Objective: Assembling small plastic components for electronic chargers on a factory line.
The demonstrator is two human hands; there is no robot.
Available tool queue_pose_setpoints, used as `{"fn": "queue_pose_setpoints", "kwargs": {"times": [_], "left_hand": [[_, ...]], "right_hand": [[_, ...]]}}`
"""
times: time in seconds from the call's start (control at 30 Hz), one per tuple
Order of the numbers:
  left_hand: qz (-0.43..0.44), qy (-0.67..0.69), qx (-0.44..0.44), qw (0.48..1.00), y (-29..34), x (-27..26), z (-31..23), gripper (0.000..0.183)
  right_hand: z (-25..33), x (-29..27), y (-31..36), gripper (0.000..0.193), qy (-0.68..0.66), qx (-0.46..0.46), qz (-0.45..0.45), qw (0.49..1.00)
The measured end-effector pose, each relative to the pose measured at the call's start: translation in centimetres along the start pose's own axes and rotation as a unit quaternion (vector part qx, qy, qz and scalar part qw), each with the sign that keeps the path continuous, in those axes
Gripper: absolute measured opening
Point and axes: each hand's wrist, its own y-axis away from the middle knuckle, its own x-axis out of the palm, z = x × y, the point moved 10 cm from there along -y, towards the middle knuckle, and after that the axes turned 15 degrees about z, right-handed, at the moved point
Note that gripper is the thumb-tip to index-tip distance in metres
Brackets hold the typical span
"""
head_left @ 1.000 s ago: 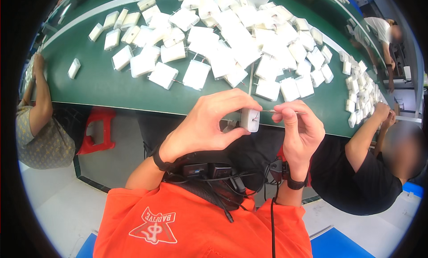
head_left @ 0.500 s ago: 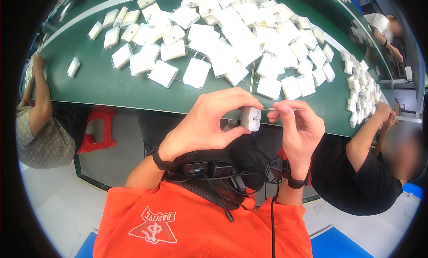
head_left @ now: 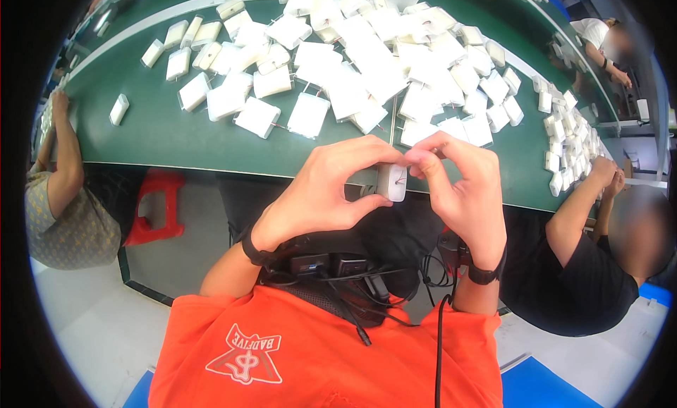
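By the worktop (head_left: 151, 143), the left hand's (head_left: 328, 182) grip clamps a white block (head_left: 390, 184); just right, the right hand's (head_left: 462, 179) grip is together.

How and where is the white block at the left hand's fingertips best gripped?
Probably by its far and near edges, from the left, as the left hand does: the white block turns its face with thin leads rightward, toward the right hand, so this grip avoids covering them.
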Motion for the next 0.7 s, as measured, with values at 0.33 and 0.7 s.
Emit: {"fn": "queue_pose_setpoints", "kwargs": {"times": [0.33,0.7], "left_hand": [[-0.003,0.006,0.011,1.000,0.1,0.1,0.1,0.057],[-0.020,0.003,0.020,1.000,0.2,0.0,0.4,0.055]], "right_hand": [[-0.9,-1.3,3.2,0.022,-0.098,-0.127,-0.106,0.981],[-1.3,1.6,1.3,0.010,-0.053,-0.032,0.016,0.998]]}}
